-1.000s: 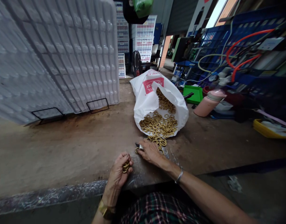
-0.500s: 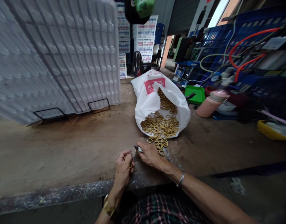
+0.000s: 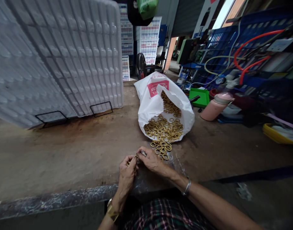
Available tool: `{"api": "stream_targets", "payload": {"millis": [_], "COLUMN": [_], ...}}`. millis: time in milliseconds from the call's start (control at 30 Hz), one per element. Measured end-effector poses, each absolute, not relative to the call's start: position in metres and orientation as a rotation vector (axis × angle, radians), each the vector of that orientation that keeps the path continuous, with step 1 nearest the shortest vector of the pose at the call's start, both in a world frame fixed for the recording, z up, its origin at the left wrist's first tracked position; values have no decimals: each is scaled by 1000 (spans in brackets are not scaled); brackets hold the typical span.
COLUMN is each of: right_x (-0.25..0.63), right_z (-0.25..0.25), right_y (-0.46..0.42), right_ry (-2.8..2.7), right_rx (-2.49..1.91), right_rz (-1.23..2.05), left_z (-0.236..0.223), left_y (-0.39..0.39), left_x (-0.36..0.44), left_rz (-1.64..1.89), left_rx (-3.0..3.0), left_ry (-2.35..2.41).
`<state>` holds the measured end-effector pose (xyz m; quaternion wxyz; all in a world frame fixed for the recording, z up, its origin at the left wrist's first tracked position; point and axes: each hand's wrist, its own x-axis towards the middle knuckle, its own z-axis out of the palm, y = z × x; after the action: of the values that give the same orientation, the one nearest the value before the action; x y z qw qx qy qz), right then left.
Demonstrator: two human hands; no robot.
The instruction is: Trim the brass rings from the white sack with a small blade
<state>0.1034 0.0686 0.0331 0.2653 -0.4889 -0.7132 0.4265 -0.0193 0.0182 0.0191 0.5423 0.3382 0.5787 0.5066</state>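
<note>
Pinched in my left hand [image 3: 127,166] are gold-coloured rings, one ring [image 3: 135,156] showing at the fingertips. My right hand [image 3: 150,159] is closed around a small knife [image 3: 143,153], of which only a pale grey part shows between the fingers. Both hands meet at the fingertips just above the table, close to its front edge. Right behind my right hand lie several loose gold-coloured rings [image 3: 162,147]. They spill from the mouth of a white sack [image 3: 148,107] that lies on its side, with many more rings inside.
Tall stacked clear plastic trays [image 3: 89,57] stand at the left, with black wire stands [image 3: 101,109] at their base. Right of the sack are a green tray [image 3: 199,97], a pink bottle [image 3: 215,107] and a yellow basket [image 3: 275,135]. White crates [image 3: 150,41] are stacked beyond the table.
My right hand has turned and closed in on my left fingertips. The knife's dark tip, visible before, is now hidden. A ring has come up at my left fingertips.
</note>
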Motion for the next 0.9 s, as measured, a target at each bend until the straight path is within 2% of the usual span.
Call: {"api": "stream_targets", "payload": {"millis": [300, 600, 900], "right_x": [99, 99, 96], "right_z": [25, 27, 31], "right_y": [64, 68, 65], "right_ry": [-1654, -1780, -1886], "right_rx": [-1390, -1388, -1375], "right_rz": [1492, 1205, 1128], "left_z": [21, 16, 18], "left_y": [16, 13, 11], "left_x": [-19, -20, -21], "left_rz": [1221, 1136, 1131], "left_rx": [956, 816, 772], "left_ry": [1474, 1273, 1231]}}
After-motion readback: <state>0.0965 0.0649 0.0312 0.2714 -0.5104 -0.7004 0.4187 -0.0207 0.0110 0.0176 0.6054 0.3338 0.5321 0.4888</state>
